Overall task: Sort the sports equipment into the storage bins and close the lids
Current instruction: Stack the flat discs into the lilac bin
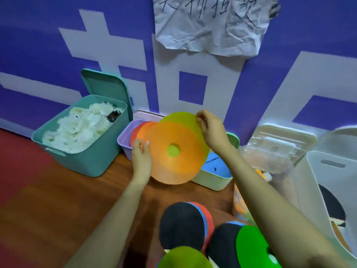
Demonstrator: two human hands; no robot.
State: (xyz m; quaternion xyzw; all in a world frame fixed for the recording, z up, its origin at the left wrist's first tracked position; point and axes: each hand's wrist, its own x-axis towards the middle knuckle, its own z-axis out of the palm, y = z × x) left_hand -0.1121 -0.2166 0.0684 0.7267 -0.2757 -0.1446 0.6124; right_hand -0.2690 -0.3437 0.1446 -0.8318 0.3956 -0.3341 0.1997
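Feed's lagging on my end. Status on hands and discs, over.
Left hand grips orange disc edge. Right hand pinches yellow-green disc rim. Both discs over open lilac bin. Nothing in the way.

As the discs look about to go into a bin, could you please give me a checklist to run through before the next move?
1. Left hand grips the orange disc at its edge: ok.
2. Right hand pinches the yellow-green disc at its rim: ok.
3. Lilac bin below the held discs is open: ok.
4. Its contents match, with stored discs in orange and red inside: ok.
5. Room left in the lilac bin: cannot tell, since the held discs hide most of it.
6. Lids closed: not ok. The teal lid leans on the wall behind the teal bin.
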